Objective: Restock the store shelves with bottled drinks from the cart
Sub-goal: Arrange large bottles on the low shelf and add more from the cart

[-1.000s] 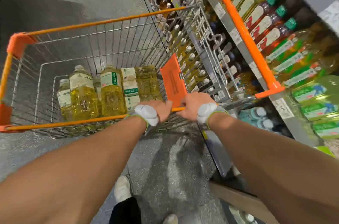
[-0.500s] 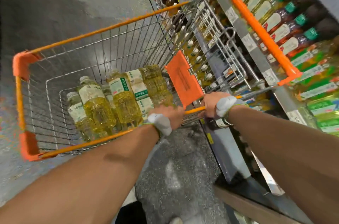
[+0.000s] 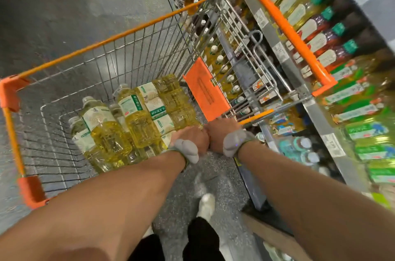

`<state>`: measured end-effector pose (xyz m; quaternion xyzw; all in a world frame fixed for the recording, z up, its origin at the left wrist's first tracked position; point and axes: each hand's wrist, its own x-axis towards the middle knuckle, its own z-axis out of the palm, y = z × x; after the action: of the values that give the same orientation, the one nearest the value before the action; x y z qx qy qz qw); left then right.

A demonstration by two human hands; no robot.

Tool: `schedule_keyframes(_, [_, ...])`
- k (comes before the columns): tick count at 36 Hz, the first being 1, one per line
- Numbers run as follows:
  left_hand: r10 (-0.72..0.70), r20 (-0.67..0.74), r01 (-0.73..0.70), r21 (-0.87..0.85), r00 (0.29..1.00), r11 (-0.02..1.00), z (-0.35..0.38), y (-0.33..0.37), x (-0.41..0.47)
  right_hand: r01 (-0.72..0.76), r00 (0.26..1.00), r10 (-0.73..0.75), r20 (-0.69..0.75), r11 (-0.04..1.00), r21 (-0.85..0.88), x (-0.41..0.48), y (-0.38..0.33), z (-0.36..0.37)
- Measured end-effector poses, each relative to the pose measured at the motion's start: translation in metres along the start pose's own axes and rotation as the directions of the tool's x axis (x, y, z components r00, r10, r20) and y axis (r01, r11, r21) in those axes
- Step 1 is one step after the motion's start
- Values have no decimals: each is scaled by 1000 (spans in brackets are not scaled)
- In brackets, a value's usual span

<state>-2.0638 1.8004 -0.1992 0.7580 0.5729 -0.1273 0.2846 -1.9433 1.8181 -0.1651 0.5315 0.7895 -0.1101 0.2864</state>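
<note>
At the far left of the aisle, grey speckled floor point(image 3: 64, 4) shows through the wire side of a cart point(image 3: 128, 33), whose thin orange rim ends in orange plastic corner caps point(image 3: 10, 93). Inside the cart, toward its near side and right of centre, sit the bottles point(image 3: 136, 115). They are large clear ones filled with yellow liquid, with pale labels edged in green, packed touching one another.

Just right of them the left hand point(image 3: 191, 135) is clenched over the cart's near rim, fingers curled down out of sight, with a grey band point(image 3: 188, 150) at the wrist. The right hand point(image 3: 219, 132) grasps the same rim right beside it, knuckles touching the left's, and wears a second grey band point(image 3: 234, 142). Below the hands a pale shoe point(image 3: 206, 205) stands on the floor.

Above the right hand an orange flap point(image 3: 205, 92) leans against the cart's wire end panel. Further right a thick orange handle point(image 3: 284, 25) runs diagonally, close against the shelves point(image 3: 316, 115). The shelves fill the right edge, with metal fronts carrying price tags. They hold rows of stocked drinks point(image 3: 320, 40): yellow and reddish ones with teal caps higher up, green-labelled ones below, blurred toward the corner.
</note>
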Motion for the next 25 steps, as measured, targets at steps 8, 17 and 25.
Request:
schedule_keyframes(8, [-133, 19, 134, -126, 991, 983, 1, 0, 15, 137, 987, -135, 87, 990, -23, 11, 12, -14])
schedule_keyframes(17, [-150, -31, 146, -100, 988, 984, 1, -6, 19, 188, 972, -190, 139, 982, 28, 19, 16, -24])
schedule_keyframes(25, [-265, -78, 236, -264, 961, 935, -9, -5, 8, 246, 956, -248, 156, 969, 35, 20, 16, -35])
